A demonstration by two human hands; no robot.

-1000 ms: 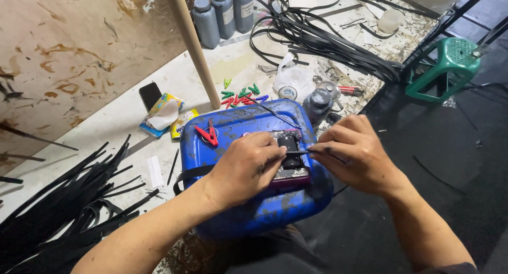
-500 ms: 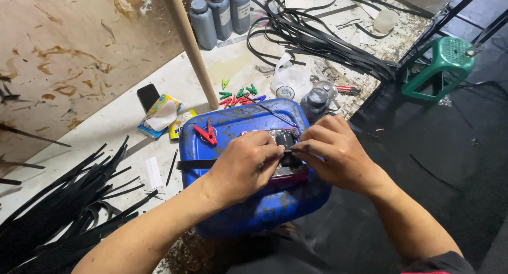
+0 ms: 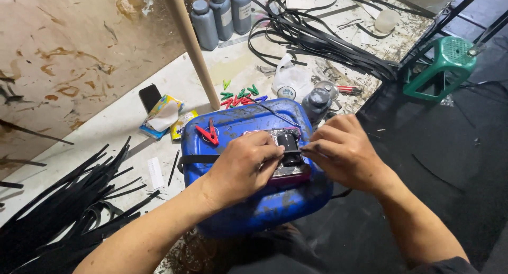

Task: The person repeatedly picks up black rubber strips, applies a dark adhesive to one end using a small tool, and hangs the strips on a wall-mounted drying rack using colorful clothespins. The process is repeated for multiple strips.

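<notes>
A blue plastic jerrycan (image 3: pixel 248 210) lies on its side in front of me as a work surface. On its top sits a small black part (image 3: pixel 290 144) on a silvery, pink-edged pad (image 3: pixel 288 172). My left hand (image 3: pixel 241 165) pinches the black part from the left. From the right, my right hand (image 3: pixel 344 149) grips the same part with its fingertips. A black strap (image 3: pixel 197 159) runs from under my left hand over the can's left edge. A red clothes peg (image 3: pixel 207 133) lies on the can.
Green and red pegs (image 3: pixel 238 96) lie behind the can, beside a dark bottle (image 3: pixel 316 103). Three grey bottles (image 3: pixel 222 10) stand at the back. Black strips are piled at the left (image 3: pixel 58 200) and the back (image 3: pixel 328 41). A wooden pole (image 3: pixel 191 46), a phone (image 3: pixel 150 97) and a green stool (image 3: pixel 439 67) are nearby.
The view has shifted slightly. Both hands stay on the black part, and their fingers have closed in tighter around it.
</notes>
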